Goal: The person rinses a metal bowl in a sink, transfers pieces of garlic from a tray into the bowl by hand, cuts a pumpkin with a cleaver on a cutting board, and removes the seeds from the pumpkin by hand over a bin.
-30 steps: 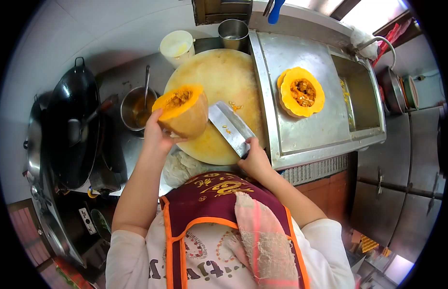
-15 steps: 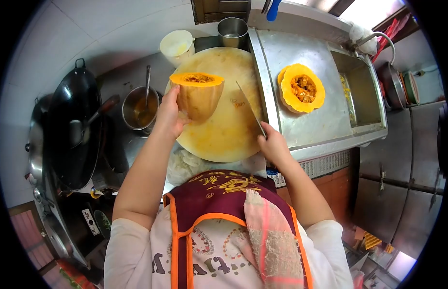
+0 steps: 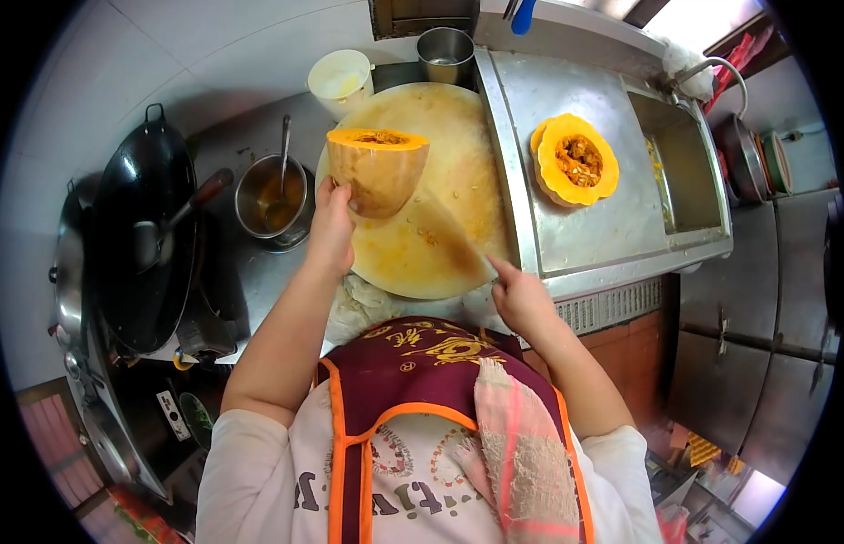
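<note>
The pumpkin half (image 3: 375, 177), clamped by the fingers of my left hand (image 3: 336, 222), could drop if their one-sided hold slips, while my right hand (image 3: 526, 297) grips the cleaver (image 3: 460, 247) (jutting ahead of its fingers).

Smooth-skinned pumpkin piece (image 3: 378, 179) before you
Your towel (image 3: 535, 458) is rough cloth, the left wok (image 3: 136, 299) glossy metal.

Your count: 2 hands (image 3: 334, 222) (image 3: 523, 295) in view, 2 cut pumpkin pieces (image 3: 377, 177) (image 3: 550, 163), 1 cleaver (image 3: 455, 238), 1 round board (image 3: 458, 127); near that board, 2 steel pots (image 3: 445, 71) (image 3: 306, 222), 1 white tub (image 3: 342, 107); to your right, 1 sink (image 3: 698, 186), 1 faucet (image 3: 738, 83); on you, 1 apron (image 3: 422, 372), 1 towel (image 3: 535, 453)
</note>
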Tool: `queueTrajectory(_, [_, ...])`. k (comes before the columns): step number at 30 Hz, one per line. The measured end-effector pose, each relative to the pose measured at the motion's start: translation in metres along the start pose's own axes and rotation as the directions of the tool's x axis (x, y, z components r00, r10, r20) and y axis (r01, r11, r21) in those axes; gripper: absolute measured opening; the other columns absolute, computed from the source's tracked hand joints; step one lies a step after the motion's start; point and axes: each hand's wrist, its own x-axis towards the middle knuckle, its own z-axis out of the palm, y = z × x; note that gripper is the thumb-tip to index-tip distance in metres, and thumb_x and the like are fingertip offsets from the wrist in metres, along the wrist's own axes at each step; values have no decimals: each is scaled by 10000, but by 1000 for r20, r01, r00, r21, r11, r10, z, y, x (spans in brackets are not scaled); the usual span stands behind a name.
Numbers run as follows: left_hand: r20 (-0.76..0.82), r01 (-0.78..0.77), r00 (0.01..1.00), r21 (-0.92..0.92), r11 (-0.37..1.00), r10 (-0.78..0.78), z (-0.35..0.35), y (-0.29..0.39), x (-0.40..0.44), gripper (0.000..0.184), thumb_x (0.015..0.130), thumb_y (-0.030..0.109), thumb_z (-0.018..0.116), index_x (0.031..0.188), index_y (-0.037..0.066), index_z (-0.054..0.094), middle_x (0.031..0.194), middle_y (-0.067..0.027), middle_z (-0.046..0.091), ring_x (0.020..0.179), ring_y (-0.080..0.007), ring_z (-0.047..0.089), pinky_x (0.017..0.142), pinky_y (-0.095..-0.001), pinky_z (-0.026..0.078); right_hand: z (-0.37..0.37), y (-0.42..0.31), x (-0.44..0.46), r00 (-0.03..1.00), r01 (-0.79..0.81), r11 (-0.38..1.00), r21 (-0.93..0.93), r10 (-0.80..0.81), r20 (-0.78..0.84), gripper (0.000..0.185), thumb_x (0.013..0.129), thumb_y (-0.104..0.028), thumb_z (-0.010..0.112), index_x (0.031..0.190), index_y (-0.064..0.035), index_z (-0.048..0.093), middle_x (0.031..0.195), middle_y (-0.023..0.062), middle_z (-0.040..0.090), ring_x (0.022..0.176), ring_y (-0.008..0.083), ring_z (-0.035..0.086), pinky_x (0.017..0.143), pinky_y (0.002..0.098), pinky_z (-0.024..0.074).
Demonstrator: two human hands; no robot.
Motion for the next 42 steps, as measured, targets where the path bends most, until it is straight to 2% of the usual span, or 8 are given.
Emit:
queueTrajectory(6, [43, -69, 997, 52, 996, 67, -9, -26, 3, 638, 897, 280, 437, 1428, 72, 151, 1451, -83, 248, 1316, -226, 235, 1049, -473, 155, 0, -13, 28, 989, -108, 987, -122, 94, -115, 466, 800, -103, 460, 1266, -83, 458, 783, 258, 615, 756, 407, 600, 717, 485, 471])
queueTrajectory(9, [52, -130, 990, 4, 992, 129, -6, -23, 0, 630, 884, 120, 433, 1409, -32, 120, 1376, -169, 333, 1243, -230, 357, 1032, -317, 277, 21, -23, 10, 997, -68, 994, -80, 66, -31, 458, 802, -105, 458, 1260, -92, 473, 759, 259, 611, 735, 413, 599, 698, 492, 473])
queueTrajectory(13, [52, -125, 991, 1, 992, 125, -12, -25, 2, 622, 881, 100, 431, 1404, -40, 125, 1374, -173, 336, 1248, -231, 357, 1037, -317, 271, 14, -28, -10, 999, 27, 999, -46, -26, 27, 436, 803, -108, 473, 1238, -102, 506, 748, 272, 600, 736, 411, 596, 699, 495, 473])
queueTrajectory(20, [31, -99, 995, 84, 991, 97, -18, -33, 5, 609, 865, 70, 437, 1393, -48, 157, 1383, -181, 331, 1281, -245, 333, 1057, -324, 242, 12, -25, 7, 994, -57, 963, -264, 29, -109, 492, 806, -109, 490, 1295, -135, 447, 821, 202, 604, 702, 366, 611, 644, 451, 490])
queueTrajectory(26, [66, -116, 992, 76, 990, 111, -29, -49, 10, 578, 848, 31, 423, 1375, -60, 202, 1396, -191, 322, 1311, -261, 304, 1068, -335, 237, 10, -24, -12, 995, 100, 938, -333, -95, 33, 491, 793, -109, 492, 1280, -175, 473, 806, 184, 601, 677, 343, 617, 608, 443, 498])
queueTrajectory(35, [3, -75, 997, 235, 969, 77, -41, -68, 6, 542, 843, 11, 402, 1363, -48, 262, 1381, -215, 352, 1298, -292, 337, 1055, -356, 272, 8, -30, 22, 962, 194, 835, -515, -264, -65, 502, 797, -69, 479, 1288, -168, 466, 795, 157, 593, 709, 305, 632, 604, 378, 509])
queueTrajectory(39, [93, -148, 987, 250, 957, 129, -47, -77, 7, 551, 839, 7, 391, 1373, -34, 262, 1391, -210, 344, 1308, -293, 325, 1055, -355, 270, 14, -37, 5, 986, 168, 899, -404, -157, 58, 484, 813, -68, 446, 1283, -185, 469, 821, 160, 594, 728, 307, 629, 612, 393, 508])
queueTrajectory(42, [89, -136, 988, 161, 978, 123, -46, -77, 7, 571, 833, 1, 381, 1387, -26, 243, 1397, -202, 339, 1314, -294, 316, 1058, -356, 262, 12, -32, -6, 984, 161, 904, -396, -180, -13, 473, 813, -77, 454, 1273, -183, 475, 786, 161, 593, 718, 308, 628, 602, 404, 507])
